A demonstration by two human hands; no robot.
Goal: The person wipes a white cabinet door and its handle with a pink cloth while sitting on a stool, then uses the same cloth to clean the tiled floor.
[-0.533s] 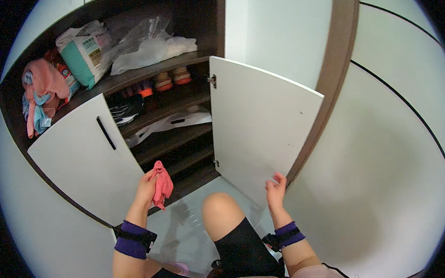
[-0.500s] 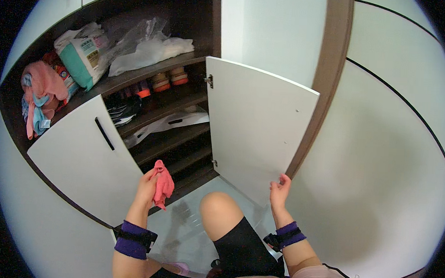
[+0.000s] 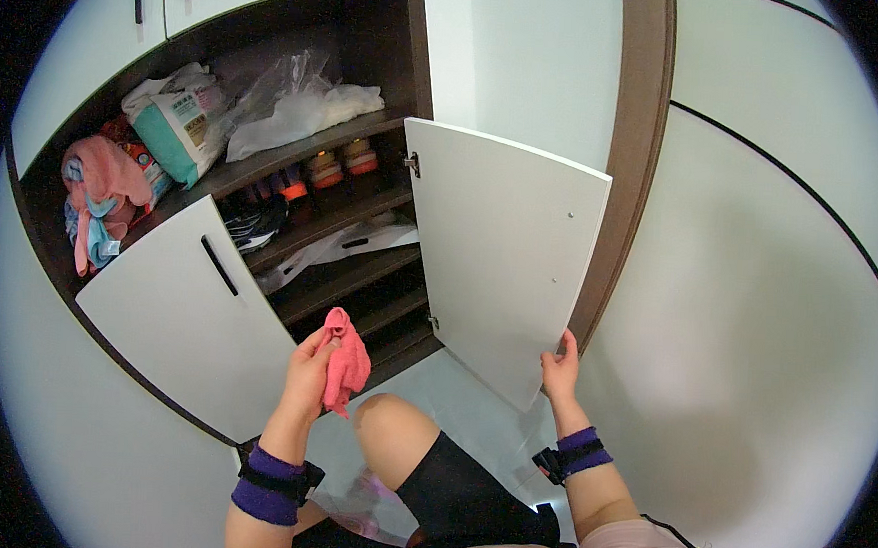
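Note:
A pink cloth point(image 3: 348, 366) is bunched in my left hand point(image 3: 307, 371), its lower corner hanging loose in front of the shelves. My right hand point(image 3: 560, 366) is at the lower outer edge of the open white cabinet door point(image 3: 504, 247), thumb on one side and fingers along the edge. That door stands swung out to the right on its hinges. To the left, the other white door point(image 3: 187, 327), with a black handle, is closed. Dark shelves point(image 3: 356, 268) show between the two doors.
On the top ledge lie pink and blue cloths point(image 3: 104, 196), a white and teal package point(image 3: 179, 135) and clear plastic bags point(image 3: 304, 111). Below are black shoes point(image 3: 255, 222) and several orange-bottomed items point(image 3: 326, 169). My bent knee point(image 3: 397, 439) is close before the cabinet.
My left hand has moved a little right and up with the cloth. My right hand has closed onto the door's edge. The view has shifted slightly.

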